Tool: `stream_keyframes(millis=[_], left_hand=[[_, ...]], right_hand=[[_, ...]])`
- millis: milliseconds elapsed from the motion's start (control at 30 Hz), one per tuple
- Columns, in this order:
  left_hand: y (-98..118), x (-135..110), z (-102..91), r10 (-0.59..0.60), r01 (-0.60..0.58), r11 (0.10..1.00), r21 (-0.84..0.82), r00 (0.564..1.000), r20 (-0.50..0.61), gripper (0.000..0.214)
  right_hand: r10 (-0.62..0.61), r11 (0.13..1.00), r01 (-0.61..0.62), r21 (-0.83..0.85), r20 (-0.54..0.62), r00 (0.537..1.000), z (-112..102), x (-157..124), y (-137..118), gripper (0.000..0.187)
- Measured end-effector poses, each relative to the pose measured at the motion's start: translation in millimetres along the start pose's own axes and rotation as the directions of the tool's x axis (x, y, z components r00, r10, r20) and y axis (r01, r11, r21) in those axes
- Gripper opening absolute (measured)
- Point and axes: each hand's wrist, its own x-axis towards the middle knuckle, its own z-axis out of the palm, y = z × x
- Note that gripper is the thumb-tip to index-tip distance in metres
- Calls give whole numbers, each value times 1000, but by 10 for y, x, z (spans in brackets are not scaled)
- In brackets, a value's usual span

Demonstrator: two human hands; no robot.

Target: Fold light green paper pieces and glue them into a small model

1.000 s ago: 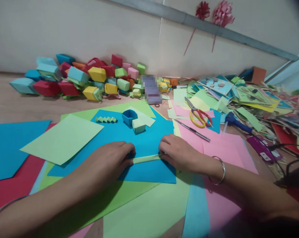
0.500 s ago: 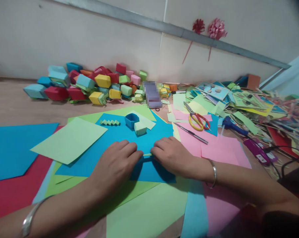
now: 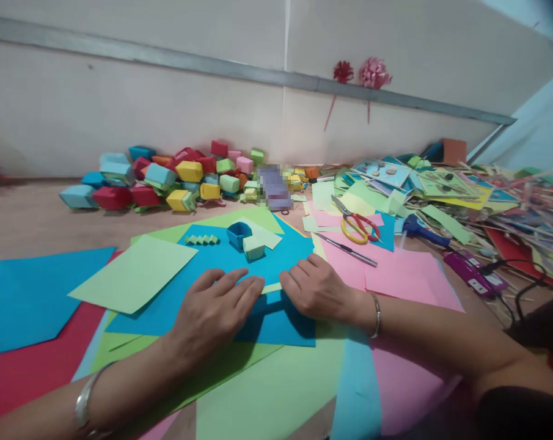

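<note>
A folded light green paper strip lies on a blue sheet in front of me. Only a short piece of the strip shows between my two hands. My left hand lies flat on the sheet, its fingers stretched out over the strip's left end. My right hand rests on the right end with its fingers bent and pressed together on the strip. Just beyond my hands sit a small blue paper box, a light green folded cube and a green zigzag-folded strip.
Coloured sheets overlap all around: a light green square, blue, red, pink. Red-and-yellow scissors, a craft knife and a glue gun lie to the right. Paper boxes are piled by the wall. Paper clutter fills the far right.
My hands have come closer together along the strip, so much less of it shows. My left fingers have flattened out. The view has tilted up and to the left.
</note>
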Motion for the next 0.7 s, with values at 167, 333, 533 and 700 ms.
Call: stream_keyframes(millis=[167, 333, 533, 700], left_hand=[[-59, -51, 72, 17, -16, 999, 28, 999, -31, 29], [-190, -17, 73, 46, -41, 998, 42, 993, -106, 20], [-285, 53, 59, 98, -88, 993, 74, 984, -148, 16], [-396, 61, 134, -73, 63, 996, -61, 980, -184, 20]], right_hand=[[8, 998, -13, -68, -79, 997, 75, -76, 83, 26], [-3, 997, -5, -76, -109, 994, 140, -179, 211, 32], [-113, 993, 115, 25, -82, 990, 204, -219, 446, 41], [276, 867, -250, 431, 2, 961, 268, -217, 587, 58]])
